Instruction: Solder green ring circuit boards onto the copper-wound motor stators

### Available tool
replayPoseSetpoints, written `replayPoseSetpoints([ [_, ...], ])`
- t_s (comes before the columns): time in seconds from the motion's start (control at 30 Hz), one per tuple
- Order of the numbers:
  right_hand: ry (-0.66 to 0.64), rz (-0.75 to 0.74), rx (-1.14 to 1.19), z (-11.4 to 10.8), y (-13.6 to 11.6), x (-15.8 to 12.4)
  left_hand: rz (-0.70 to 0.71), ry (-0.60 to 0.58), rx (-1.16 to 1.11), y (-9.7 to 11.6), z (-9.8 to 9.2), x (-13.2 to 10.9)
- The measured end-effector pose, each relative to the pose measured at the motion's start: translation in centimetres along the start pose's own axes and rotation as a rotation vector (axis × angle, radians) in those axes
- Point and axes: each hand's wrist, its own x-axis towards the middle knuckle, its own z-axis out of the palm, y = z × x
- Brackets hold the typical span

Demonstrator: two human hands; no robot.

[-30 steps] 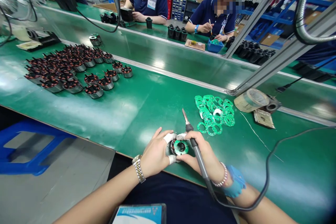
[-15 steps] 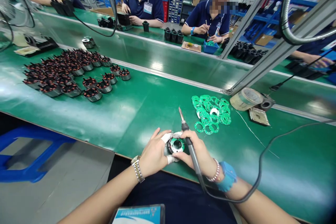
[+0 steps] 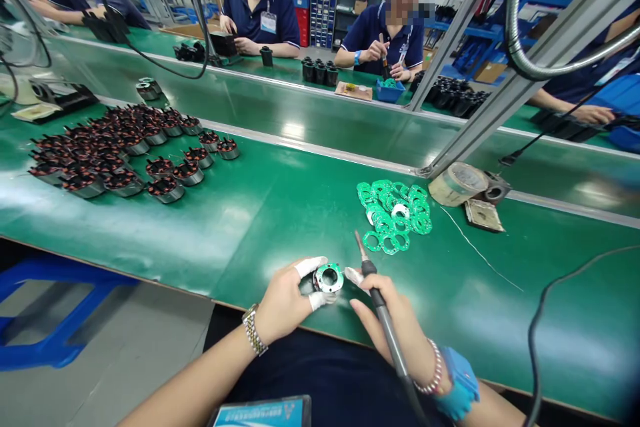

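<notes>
The left hand [image 3: 285, 300] has its fingers [image 3: 310, 265] closed narrowly on a stator [image 3: 329, 278]. Thumb and forefinger, both capped in white cots, pinch its sides at the near edge of the worktop [image 3: 280, 207]; whether it rests on the mat or is lifted off it, I cannot tell. The stator is a small round metal piece with a flat green ring on its top face and a hole through the middle. The right hand [image 3: 395, 327] is wrapped round an iron [image 3: 381, 303], whose slim black handle runs up across the palm. Its thin metal tip points to the far left, just right of the stator and apart from it. One white-capped fingertip of that hand sits just beside the stator's right side. The worktop is a glossy green mat. Beyond the hands lies a loose heap of rings [image 3: 393, 217], flat, bright green and pierced with holes. A beige tape roll [image 3: 457, 183] lies to their right. Far left is a crowd of stators [image 3: 115, 153], with dark copper windings in dull silver shells. A metal link watch [image 3: 251, 331] is on the left wrist and a blue strap [image 3: 457, 373] on the right.
</notes>
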Motion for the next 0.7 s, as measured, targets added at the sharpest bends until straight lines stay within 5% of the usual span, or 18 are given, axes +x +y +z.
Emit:
replayPoseSetpoints([
  [0.27, -0.017, 0.115, 0.058, 0.5, -0.1, 0.6, -0.071, -0.006, -0.044, 0.4, -0.2, -0.3],
  [0.5, 0.001, 0.008, 0.075, 0.7, -0.9, 1.8, -0.165, -0.106, -0.599, -0.1, -2.1, 0.4],
  [0.7, 0.002, -0.042, 0.086, 0.9, -1.3, 3.6, -0.284, -0.147, -0.687, 0.2, -2.1, 2.3],
])
